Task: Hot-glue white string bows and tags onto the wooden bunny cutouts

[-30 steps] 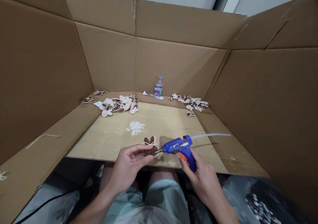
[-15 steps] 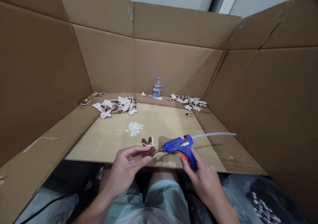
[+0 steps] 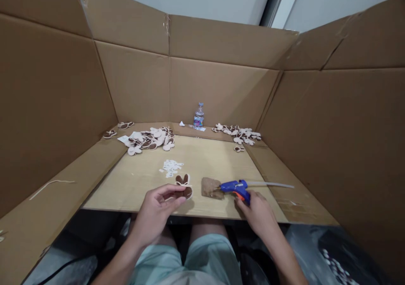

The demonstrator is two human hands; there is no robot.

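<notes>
Between the thumb and fingers of my left hand is a brown and white bunny-shaped felt piece with a cream string bow, held just above the board. My right hand grips the handle of a blue glue gun with an orange trigger. A long clear glue stick sticks out of its back. The gun's metal nozzle points left, over a brown square pad. Beyond my left hand lies a small heap of white tag-like pieces.
A large pile of bunny pieces lies at the back left, a smaller pile at the back right. A water bottle stands at the back. Tall cardboard walls enclose the wooden board. A loose string lies left.
My right hand has drawn the glue gun away to the right, from the bunny piece to the brown pad, which shows more fully. My left hand keeps the bunny piece, slightly further left.
</notes>
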